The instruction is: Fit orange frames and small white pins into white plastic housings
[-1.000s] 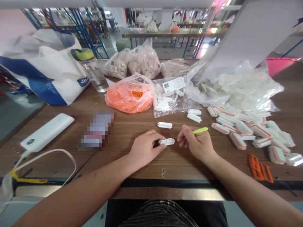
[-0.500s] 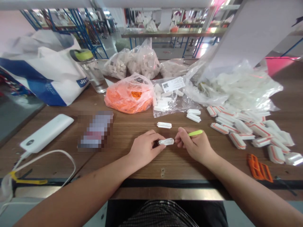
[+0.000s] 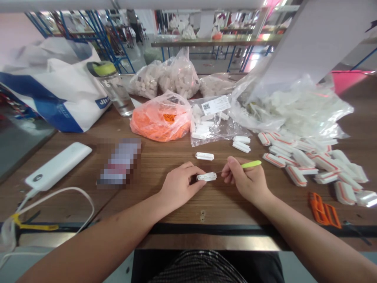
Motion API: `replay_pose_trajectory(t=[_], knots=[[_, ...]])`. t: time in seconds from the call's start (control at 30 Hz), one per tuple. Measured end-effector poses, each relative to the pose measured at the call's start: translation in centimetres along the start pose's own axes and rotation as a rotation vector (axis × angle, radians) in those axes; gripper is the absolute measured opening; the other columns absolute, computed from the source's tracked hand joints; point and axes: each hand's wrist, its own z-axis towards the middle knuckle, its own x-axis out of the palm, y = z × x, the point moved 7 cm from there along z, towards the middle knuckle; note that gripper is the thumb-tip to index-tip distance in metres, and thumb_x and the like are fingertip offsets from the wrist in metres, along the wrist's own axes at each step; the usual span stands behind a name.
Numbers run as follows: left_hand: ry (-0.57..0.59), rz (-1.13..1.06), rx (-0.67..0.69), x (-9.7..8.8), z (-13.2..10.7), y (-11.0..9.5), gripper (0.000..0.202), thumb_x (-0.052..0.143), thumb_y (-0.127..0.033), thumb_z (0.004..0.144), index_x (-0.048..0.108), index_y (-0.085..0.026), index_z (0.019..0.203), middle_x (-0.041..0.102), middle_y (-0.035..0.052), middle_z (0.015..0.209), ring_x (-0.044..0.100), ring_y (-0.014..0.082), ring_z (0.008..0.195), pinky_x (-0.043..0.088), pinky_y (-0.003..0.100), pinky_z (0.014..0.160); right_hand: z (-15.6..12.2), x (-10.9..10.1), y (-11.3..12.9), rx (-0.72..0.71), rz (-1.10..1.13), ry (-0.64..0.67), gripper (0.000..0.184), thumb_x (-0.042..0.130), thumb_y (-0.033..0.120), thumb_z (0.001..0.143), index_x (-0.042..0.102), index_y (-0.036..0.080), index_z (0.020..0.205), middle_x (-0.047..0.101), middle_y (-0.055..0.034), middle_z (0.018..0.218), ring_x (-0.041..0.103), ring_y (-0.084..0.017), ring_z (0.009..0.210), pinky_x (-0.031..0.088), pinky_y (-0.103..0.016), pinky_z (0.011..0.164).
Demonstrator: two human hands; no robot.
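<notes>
My left hand (image 3: 180, 185) pinches a small white plastic strip (image 3: 206, 177) at its left end, just above the wooden tabletop (image 3: 165, 220). My right hand (image 3: 244, 179) holds a pick with a lime-green handle (image 3: 251, 164). Its thin metal tip points left toward the strip, and I cannot tell whether they touch. A second white strip (image 3: 204, 156) lies on the wood just beyond my hands.
White pieces with orange edging (image 3: 296, 165) lie in a loose heap at right, near an orange plastic part (image 3: 321, 208). Behind stand an orange bag (image 3: 160, 118), clear bags of white parts (image 3: 176, 78), a water bottle (image 3: 116, 92), a white power bank (image 3: 57, 167) with its cable, and a blurred patch (image 3: 119, 163).
My right hand has moved slightly right from the white strip, and the pick's thin tip now shows. My left hand and the strip stay nearly in place.
</notes>
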Motion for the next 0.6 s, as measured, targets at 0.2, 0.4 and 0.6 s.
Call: replay_pose_trajectory(t=[0.2, 0.4, 0.6], knots=[[-0.001, -0.003, -0.008, -0.05, 0.02, -0.03, 0.013, 0.066, -0.026, 0.081, 0.069, -0.025, 0.094, 0.058, -0.0027, 0.079, 0.05, 0.0098, 0.059, 0.041, 0.026, 0.06, 0.16, 0.22, -0.33, 0.063, 0.048, 0.019, 0.05, 0.049, 0.054, 0.088, 0.06, 0.015, 0.059, 0.061, -0.0035, 0.052, 0.056, -0.01, 0.039, 0.042, -0.02, 0.036], [-0.002, -0.007, 0.002, 0.0, -0.02, 0.02, 0.013, 0.065, -0.026, 0.082, 0.069, -0.025, 0.094, 0.059, -0.002, 0.081, 0.05, 0.01, 0.059, 0.041, 0.025, 0.06, 0.25, 0.27, -0.2, 0.056, 0.056, 0.011, 0.052, 0.049, 0.057, 0.087, 0.059, 0.015, 0.058, 0.061, -0.0038, 0.051, 0.055, -0.01, 0.038, 0.042, -0.02, 0.035], [-0.001, -0.003, 0.0, 0.02, 0.06, 0.07, 0.012, 0.065, -0.027, 0.082, 0.069, -0.025, 0.093, 0.059, -0.0021, 0.081, 0.05, 0.01, 0.059, 0.041, 0.026, 0.06, 0.21, 0.29, -0.53, 0.056, 0.04, 0.03, 0.051, 0.048, 0.056, 0.088, 0.06, 0.015, 0.059, 0.061, -0.0037, 0.052, 0.056, -0.01, 0.039, 0.043, -0.02, 0.035]])
